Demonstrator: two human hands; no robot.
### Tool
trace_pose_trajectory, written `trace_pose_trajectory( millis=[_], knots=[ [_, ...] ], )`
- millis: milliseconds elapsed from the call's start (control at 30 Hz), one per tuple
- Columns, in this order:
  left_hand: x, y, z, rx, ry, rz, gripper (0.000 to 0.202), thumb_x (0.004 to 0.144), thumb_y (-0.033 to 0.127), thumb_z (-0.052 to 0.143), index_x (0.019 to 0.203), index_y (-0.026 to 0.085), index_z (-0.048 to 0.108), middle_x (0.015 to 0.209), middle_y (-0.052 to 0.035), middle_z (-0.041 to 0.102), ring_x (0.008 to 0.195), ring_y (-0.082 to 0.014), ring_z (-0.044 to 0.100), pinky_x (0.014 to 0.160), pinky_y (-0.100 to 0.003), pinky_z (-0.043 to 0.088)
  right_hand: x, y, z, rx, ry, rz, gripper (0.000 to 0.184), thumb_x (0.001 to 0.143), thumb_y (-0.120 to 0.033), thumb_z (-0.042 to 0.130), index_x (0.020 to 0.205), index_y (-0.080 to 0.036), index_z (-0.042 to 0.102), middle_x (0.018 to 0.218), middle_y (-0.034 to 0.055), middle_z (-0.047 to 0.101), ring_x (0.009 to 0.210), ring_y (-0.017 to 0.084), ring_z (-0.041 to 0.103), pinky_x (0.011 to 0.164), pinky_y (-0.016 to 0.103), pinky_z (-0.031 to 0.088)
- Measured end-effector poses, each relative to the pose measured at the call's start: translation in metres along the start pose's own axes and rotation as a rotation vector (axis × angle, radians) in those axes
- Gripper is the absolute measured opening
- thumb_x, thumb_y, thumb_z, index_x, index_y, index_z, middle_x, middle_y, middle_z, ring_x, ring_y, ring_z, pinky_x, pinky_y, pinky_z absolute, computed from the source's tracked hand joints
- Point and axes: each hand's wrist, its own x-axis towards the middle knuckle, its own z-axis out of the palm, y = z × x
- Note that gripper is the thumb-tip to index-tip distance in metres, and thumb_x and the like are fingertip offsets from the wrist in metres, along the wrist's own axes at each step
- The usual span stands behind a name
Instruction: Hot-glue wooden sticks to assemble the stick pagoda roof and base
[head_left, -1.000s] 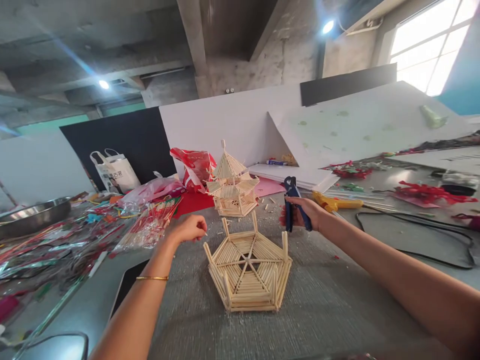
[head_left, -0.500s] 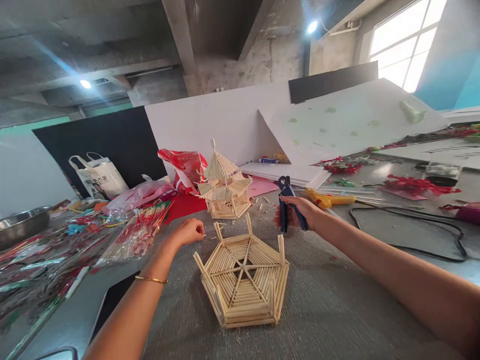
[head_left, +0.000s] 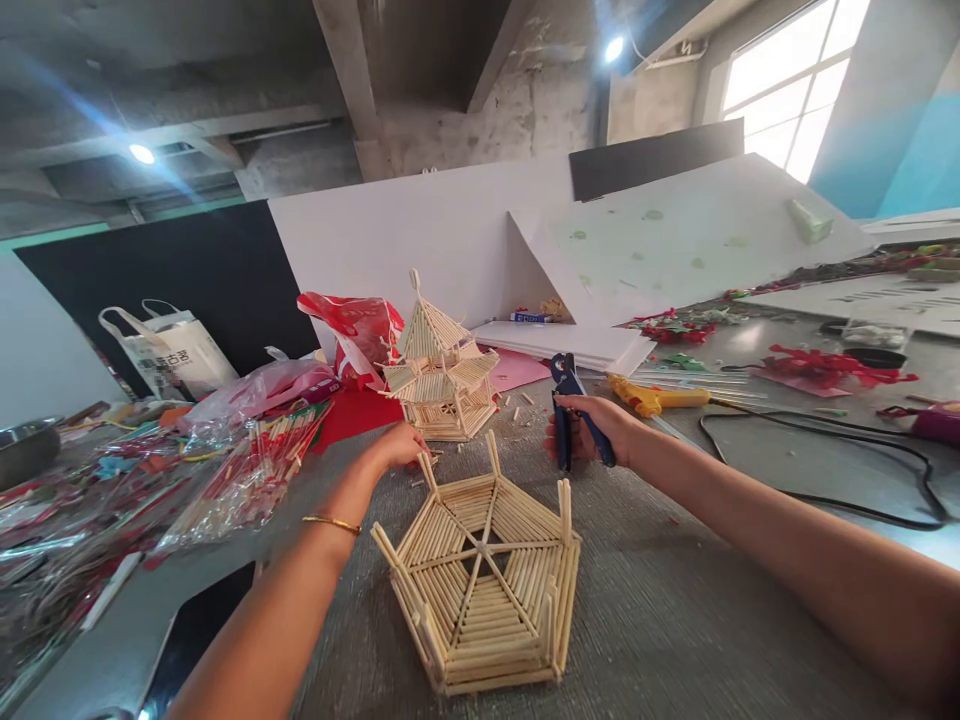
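My right hand (head_left: 596,425) is wrapped round blue-handled pliers (head_left: 568,380), jaws pointing up, to the right of the stick models. My left hand (head_left: 400,447) reaches over the table with its fingers curled together, just behind a corner post of a hexagonal stick base (head_left: 480,590). What its fingertips hold, if anything, is hidden. The base lies flat in front of me, with paired upright sticks at its corners and spokes meeting in the middle. Behind it stands a small stick pavilion (head_left: 442,375) with a pointed roof and a lower tier of eaves.
Short stick offcuts (head_left: 517,405) lie by the pavilion. A yellow glue gun (head_left: 649,397) with a black cord rests at right. Left are bagged sticks (head_left: 247,470), a red plastic bag (head_left: 352,325) and a dark tablet-like panel (head_left: 199,640). White boards (head_left: 435,240) stand behind.
My left hand has moved right and slightly forward, from open table to behind the base's corner post. My right hand keeps its hold on the pliers. The view has shifted slightly.
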Motion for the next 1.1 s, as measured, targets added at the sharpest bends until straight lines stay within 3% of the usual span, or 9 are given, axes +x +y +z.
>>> trace_pose_trajectory(
  millis=[200,433,600,767,1100],
  knots=[
    [0.005,-0.002,0.001,-0.020,-0.014,-0.030,0.018,0.081,0.029,0.055,0.087,0.012,0.059,0.082,-0.0007,0.061,0.064,-0.0096,0.057,0.054,-0.024,0.048,-0.001,0.000,0.000,0.001,-0.017,0.013,0.022,0.084,-0.032,0.043,0.073,-0.015,0.052,0.057,0.0072,0.059,0.057,0.021,0.062,0.060,0.039,0.052],
    [0.003,-0.008,0.004,-0.127,-0.040,0.037,0.017,0.080,0.028,0.056,0.076,0.012,0.058,0.068,0.0034,0.056,0.052,-0.0059,0.049,0.044,-0.019,0.041,-0.009,-0.002,0.007,-0.016,-0.010,0.017,0.022,0.085,-0.031,0.041,0.073,-0.016,0.051,0.055,0.0077,0.059,0.056,0.021,0.061,0.055,0.037,0.052],
    [-0.008,-0.018,-0.001,-0.378,-0.095,0.132,0.017,0.081,0.025,0.056,0.070,0.013,0.055,0.058,0.0065,0.049,0.045,-0.0042,0.042,0.042,-0.018,0.035,-0.009,-0.001,0.007,-0.012,-0.017,0.035,0.022,0.083,-0.033,0.043,0.073,-0.015,0.051,0.055,0.0085,0.059,0.055,0.023,0.061,0.055,0.038,0.052],
    [-0.023,-0.033,-0.013,-0.702,-0.128,0.249,0.013,0.073,0.025,0.061,0.075,0.013,0.056,0.066,0.0024,0.056,0.051,-0.0052,0.048,0.045,-0.018,0.034,-0.008,-0.002,0.006,-0.025,-0.041,0.022,0.022,0.084,-0.033,0.042,0.074,-0.015,0.052,0.057,0.0088,0.060,0.057,0.022,0.062,0.056,0.037,0.052],
    [-0.056,-0.048,-0.028,-1.041,-0.063,0.426,0.019,0.064,0.020,0.069,0.079,0.015,0.059,0.069,0.0010,0.059,0.050,-0.0031,0.045,0.050,-0.019,0.032,-0.005,-0.003,0.004,-0.016,-0.049,0.021,0.022,0.085,-0.031,0.041,0.075,-0.015,0.052,0.060,0.0080,0.062,0.059,0.021,0.062,0.060,0.038,0.053]
  ],
)
